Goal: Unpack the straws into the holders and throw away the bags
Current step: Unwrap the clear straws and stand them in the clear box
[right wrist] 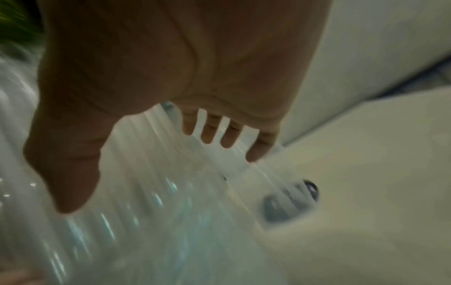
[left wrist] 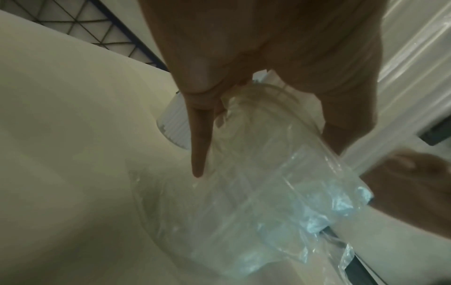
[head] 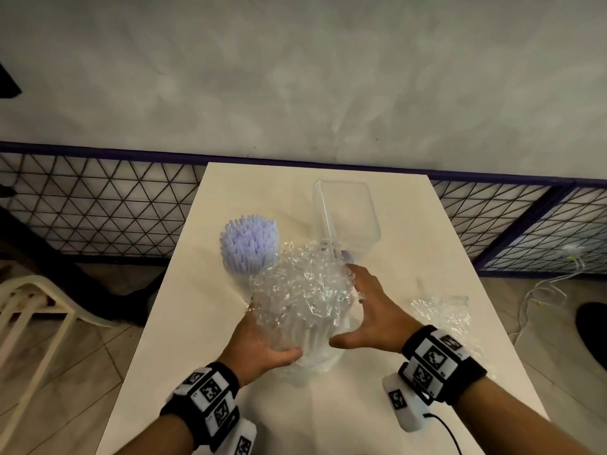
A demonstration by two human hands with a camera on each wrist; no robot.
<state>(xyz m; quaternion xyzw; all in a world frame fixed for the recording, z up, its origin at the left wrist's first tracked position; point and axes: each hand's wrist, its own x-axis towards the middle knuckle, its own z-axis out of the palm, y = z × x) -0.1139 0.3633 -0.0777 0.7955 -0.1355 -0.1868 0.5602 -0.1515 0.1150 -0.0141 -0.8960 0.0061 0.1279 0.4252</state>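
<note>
A crinkled clear bag of clear straws [head: 303, 290] stands upright over the near middle of the white table [head: 410, 224]. My left hand [head: 262, 339] grips its lower part, thumb curled across the front. My right hand [head: 363, 307] lies open along the bag's right side, fingers straight and spread. In the left wrist view my left hand [left wrist: 219, 86] holds the bag [left wrist: 268, 192]. The right wrist view is blurred; my right hand [right wrist: 158, 86] hangs open over the bag [right wrist: 158, 192]. A round holder full of lavender straws [head: 248, 247] stands left of the bag. An empty clear square holder [head: 348, 211] stands behind it.
A second crumpled clear bag [head: 440, 310] lies on the table near its right edge, beside my right wrist. A black wire-mesh fence [head: 98, 208] runs behind the table. A pale chair frame [head: 39, 310] stands on the floor at the left, cables [head: 542, 290] at the right.
</note>
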